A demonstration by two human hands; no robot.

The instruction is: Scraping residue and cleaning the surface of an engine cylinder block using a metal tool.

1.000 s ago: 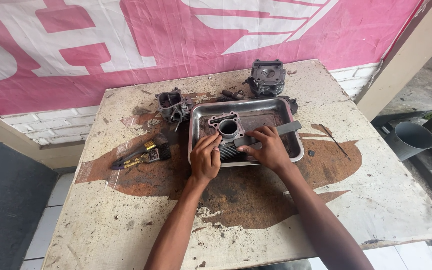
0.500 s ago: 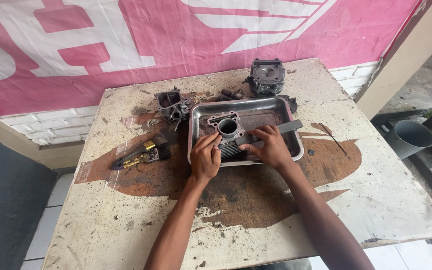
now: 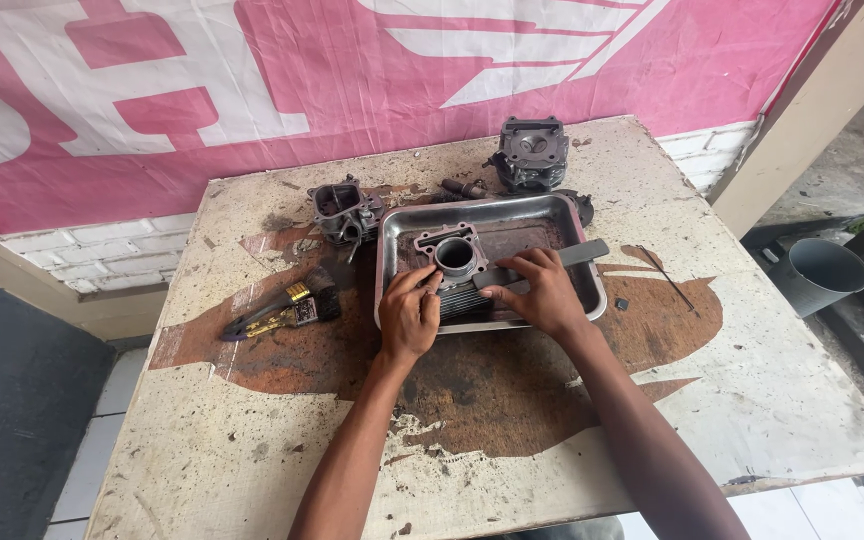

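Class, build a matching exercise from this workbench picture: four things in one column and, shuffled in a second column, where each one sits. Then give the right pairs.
Things
1. engine cylinder
2. paintbrush
3. cylinder head
4. grey pipe

Places
A. on the floor, right of the table
B. at the table's far edge, behind the metal tray
C. inside the tray, between the left hand and right hand
D. on the table, left of the tray

Pairs: 1-C, 2-D, 3-B, 4-A

Silver-grey tray, grey finned cylinder, rust-brown stained off-white table, pink-and-white banner.
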